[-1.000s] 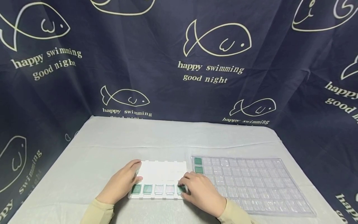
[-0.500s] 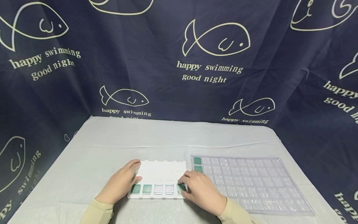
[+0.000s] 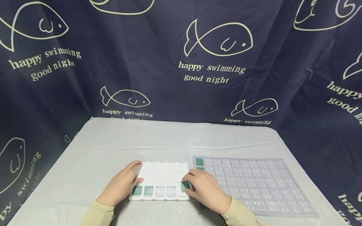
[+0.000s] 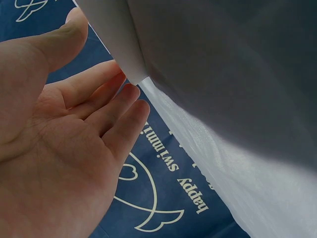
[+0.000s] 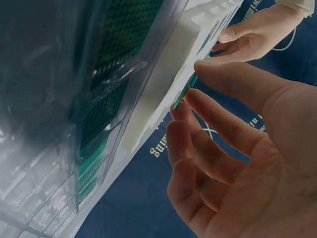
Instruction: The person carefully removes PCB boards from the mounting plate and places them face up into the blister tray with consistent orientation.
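Along the near row of a white slotted tray (image 3: 164, 172) sit two green circuit boards, one being the leftmost board (image 3: 137, 190), and two pale striped squares (image 3: 165, 190). My left hand (image 3: 120, 186) holds the tray's left edge, thumb on top; in the left wrist view its fingers (image 4: 121, 111) lie against a white edge. Between thumb and fingertips, my right hand (image 3: 207, 190) pinches a small green circuit board (image 3: 185, 186) at the row's right end. That board looks tilted and raised from its slot. The right wrist view shows the held board (image 5: 184, 94) edge-on.
A clear plastic compartment tray (image 3: 254, 185) lies to the right, close beside the white tray. Green boards fill at least two compartments in its left column, including the back one (image 3: 199, 162); my right hand partly covers this column. Dark fish-print cloth (image 3: 175, 94) hangs behind the white-covered table (image 3: 158, 135).
My right hand has shifted slightly right and away from me, bringing the pinched circuit board up out of the rightmost slot. The left hand and the white tray have stayed put.
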Tool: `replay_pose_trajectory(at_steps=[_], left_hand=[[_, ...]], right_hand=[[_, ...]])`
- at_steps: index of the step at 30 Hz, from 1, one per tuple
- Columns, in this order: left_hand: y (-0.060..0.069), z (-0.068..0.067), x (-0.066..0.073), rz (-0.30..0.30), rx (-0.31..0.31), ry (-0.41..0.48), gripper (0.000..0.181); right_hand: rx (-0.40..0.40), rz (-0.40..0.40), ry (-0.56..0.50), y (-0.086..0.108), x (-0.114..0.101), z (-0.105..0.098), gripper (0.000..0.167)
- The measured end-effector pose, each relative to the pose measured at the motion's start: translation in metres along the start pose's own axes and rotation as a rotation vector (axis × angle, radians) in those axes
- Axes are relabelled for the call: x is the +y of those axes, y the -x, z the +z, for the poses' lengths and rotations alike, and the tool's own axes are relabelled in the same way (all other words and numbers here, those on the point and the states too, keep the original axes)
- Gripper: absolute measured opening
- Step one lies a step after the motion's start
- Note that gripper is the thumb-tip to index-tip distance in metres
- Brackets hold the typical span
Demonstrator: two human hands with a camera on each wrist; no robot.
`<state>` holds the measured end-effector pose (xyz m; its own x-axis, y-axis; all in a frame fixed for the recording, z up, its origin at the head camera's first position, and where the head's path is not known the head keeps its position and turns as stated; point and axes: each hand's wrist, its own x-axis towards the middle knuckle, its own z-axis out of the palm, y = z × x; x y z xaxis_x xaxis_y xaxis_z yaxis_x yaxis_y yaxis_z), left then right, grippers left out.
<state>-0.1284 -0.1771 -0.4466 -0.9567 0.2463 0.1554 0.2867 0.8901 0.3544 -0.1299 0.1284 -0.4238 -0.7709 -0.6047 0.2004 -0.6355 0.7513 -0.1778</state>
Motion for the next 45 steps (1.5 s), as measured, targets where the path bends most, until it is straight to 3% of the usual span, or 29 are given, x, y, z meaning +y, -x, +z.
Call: replay_pose_trajectory(at_steps=[23,36,45], left_hand=[[0.000,0.002,0.000,0.006,0.005,-0.006,0.056],[0.000,0.002,-0.002,0.017,0.015,-0.015,0.057],[0.000,0.003,-0.002,0.019,0.017,-0.016,0.057]], right_hand=[[0.065,0.016,0.035,-0.001,0.015,-0.003,0.029],[0.118,0.062,0.056,-0.006,0.030,-0.008,0.032],[0.104,0.139,0.063,-0.008,0.042,-0.011,0.034]])
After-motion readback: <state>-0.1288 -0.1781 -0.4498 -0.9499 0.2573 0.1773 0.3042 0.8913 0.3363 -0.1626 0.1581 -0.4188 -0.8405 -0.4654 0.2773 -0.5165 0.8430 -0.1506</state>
